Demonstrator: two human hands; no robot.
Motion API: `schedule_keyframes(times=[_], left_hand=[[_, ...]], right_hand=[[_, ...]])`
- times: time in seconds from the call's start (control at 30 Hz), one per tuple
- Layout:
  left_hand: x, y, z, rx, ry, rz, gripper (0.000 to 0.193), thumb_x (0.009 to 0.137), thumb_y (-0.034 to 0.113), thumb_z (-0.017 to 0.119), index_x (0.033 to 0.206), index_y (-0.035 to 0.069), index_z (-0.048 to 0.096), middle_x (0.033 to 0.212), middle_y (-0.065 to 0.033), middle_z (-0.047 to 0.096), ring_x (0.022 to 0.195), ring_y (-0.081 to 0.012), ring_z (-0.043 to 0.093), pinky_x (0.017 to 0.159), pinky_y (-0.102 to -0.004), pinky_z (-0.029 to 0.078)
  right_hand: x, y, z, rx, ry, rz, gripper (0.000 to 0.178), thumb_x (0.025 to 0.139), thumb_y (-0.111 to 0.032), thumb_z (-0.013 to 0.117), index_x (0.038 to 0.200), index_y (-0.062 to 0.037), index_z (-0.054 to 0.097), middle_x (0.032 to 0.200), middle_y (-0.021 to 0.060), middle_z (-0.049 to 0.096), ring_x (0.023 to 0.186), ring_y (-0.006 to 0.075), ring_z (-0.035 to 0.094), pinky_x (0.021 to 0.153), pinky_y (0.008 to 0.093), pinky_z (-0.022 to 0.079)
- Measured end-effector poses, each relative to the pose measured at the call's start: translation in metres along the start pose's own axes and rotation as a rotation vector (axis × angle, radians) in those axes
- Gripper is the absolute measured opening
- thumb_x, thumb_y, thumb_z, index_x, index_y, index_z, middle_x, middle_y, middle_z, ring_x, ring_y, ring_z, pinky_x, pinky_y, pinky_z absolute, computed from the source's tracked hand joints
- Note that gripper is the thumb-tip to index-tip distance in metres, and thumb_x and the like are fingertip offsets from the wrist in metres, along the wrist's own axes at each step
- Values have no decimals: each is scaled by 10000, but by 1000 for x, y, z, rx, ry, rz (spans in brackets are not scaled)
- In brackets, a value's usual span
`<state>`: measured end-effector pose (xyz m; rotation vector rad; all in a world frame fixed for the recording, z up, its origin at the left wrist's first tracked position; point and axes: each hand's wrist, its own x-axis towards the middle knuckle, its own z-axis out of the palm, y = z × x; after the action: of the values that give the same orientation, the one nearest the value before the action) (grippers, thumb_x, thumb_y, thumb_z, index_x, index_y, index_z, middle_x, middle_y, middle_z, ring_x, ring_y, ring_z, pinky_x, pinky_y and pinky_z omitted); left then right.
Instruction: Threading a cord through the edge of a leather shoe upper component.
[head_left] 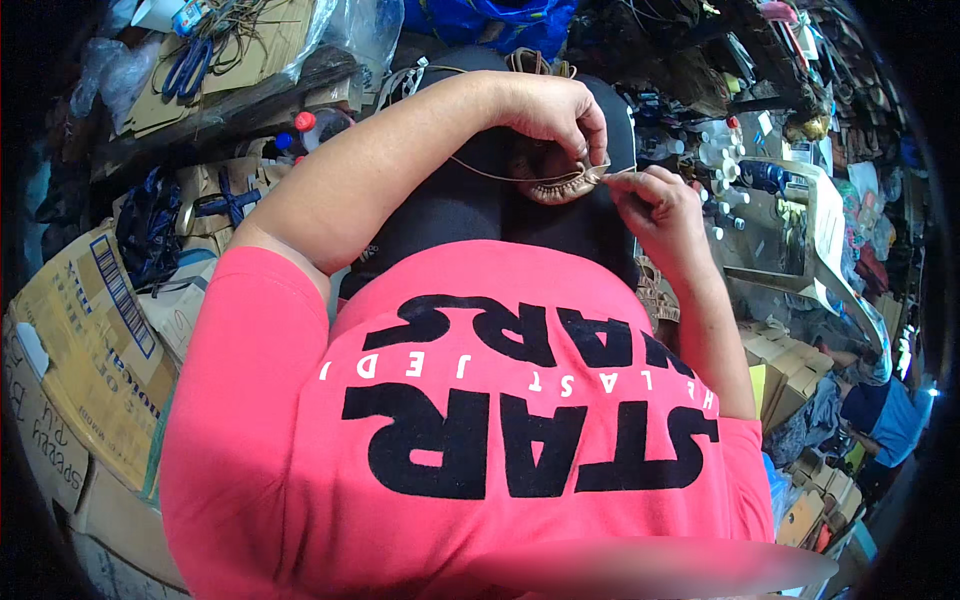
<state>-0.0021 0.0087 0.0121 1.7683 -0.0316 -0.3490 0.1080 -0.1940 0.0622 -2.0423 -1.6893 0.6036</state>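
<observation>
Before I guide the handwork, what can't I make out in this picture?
In the head view:
Part of the brown leather piece: hidden by the left hand.
What the right hand pinches, if anything: too small to tell.
The pinkish patch at the lower edge: blurred.

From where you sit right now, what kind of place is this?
Probably a cluttered shoe workshop: there's a brown leather shoe with thin cord running to it, blue-handled scissors and lots of small white bottles.

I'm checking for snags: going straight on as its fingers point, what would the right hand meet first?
The right hand would probably meet the brown leather piece first, though depth is unclear.
</observation>
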Motion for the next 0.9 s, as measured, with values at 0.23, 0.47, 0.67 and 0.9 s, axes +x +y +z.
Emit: schedule_keyframes(times=[0.23, 0.47, 0.67, 0.9], left_hand=[[0, 0, 0, -15, -11, -11, 221, 779, 17, 591, 976, 12, 691, 890, -46, 699, 801, -111, 631, 789, -258, 498], [3, 3, 0, 52, -4, -2, 216, 782, 17, 598, 974, 14, 695, 888, -43, 701, 803, -113, 629, 793, -260, 495], [-1, 2, -1, 32, 11, 35, 205, 784, 22, 606, 968, 20, 697, 902, -42, 700, 815, -113, 628, 799, -264, 493], [-1, 2, -3, 25, -6, 2, 191, 782, 23, 612, 951, 22, 700, 887, -43, 701, 803, -112, 631, 789, -261, 496]], right_hand=[[2, -14, -2, -179, 43, -54, 183, 749, -68, 654, 915, -126, 706, 792, 90, 625, 762, 297, 589, 699, 375, 459], [12, -10, -10, -78, -46, -38, 155, 752, -79, 654, 894, -107, 710, 757, 109, 613, 715, 309, 600, 679, 388, 475], [9, -19, -7, -208, -8, -85, 144, 741, -76, 644, 873, -85, 703, 762, 116, 626, 714, 304, 610, 687, 389, 467], [8, -22, -1, -259, 39, -88, 147, 748, -81, 647, 882, -104, 704, 723, 99, 602, 727, 287, 607, 687, 383, 444]])
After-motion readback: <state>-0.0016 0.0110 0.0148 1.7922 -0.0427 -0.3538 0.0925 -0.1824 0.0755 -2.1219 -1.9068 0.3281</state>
